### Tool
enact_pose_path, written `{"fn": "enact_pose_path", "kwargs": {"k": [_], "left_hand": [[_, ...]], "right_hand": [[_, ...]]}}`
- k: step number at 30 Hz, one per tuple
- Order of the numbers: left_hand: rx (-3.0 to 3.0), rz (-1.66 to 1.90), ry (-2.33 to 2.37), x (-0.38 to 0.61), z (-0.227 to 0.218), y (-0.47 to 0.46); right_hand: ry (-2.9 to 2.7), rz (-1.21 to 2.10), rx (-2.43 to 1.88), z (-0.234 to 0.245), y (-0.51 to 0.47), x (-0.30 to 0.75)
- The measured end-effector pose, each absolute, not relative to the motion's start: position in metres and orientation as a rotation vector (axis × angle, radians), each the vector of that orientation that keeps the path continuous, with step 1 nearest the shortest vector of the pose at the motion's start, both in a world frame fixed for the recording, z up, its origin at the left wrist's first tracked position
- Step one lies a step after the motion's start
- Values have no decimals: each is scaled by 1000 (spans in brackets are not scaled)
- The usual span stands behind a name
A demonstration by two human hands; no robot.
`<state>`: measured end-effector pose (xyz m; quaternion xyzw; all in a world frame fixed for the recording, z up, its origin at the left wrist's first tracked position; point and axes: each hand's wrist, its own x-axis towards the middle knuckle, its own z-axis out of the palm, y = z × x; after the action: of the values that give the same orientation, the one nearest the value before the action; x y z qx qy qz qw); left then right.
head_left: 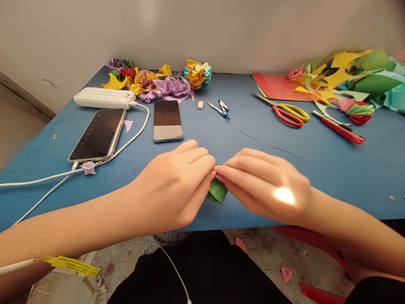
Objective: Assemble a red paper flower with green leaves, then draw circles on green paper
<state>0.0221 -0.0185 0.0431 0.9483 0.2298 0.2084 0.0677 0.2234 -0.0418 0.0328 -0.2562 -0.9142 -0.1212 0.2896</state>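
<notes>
My left hand [185, 181] and my right hand [268, 181] meet fingertip to fingertip above the front of the blue table. Between them they pinch a piece of green paper [218, 192], most of which is hidden behind the fingers. Its lower part shows folded or crumpled below the pinch. Both hands have their fingers pressed together around it. A bright spot of light falls on the back of my right hand. Just beyond the hands, a thin wire or thread [259, 140] lies on the table.
Two phones [168, 120] and a white power bank [104, 98] with a white cable [139, 131] lie on the left. Crumpled paper flowers [171, 86] line the back. Scissors [286, 114], a red-handled cutter [341, 128], a compass [220, 109], an eraser [200, 105] and paper scraps [341, 71] sit further right.
</notes>
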Motion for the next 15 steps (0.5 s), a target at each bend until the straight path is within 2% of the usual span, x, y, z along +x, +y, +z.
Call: {"fn": "enact_pose_path", "kwargs": {"k": [3,5,15], "left_hand": [[3065,641,548,21,45,-16],[3148,669,466,21,46,-15],[3198,729,416,20,42,-15]], "right_hand": [[-2392,30,-793,36,-39,224],[-2379,147,-792,38,-37,224],[-2335,238,-761,36,-35,221]]}}
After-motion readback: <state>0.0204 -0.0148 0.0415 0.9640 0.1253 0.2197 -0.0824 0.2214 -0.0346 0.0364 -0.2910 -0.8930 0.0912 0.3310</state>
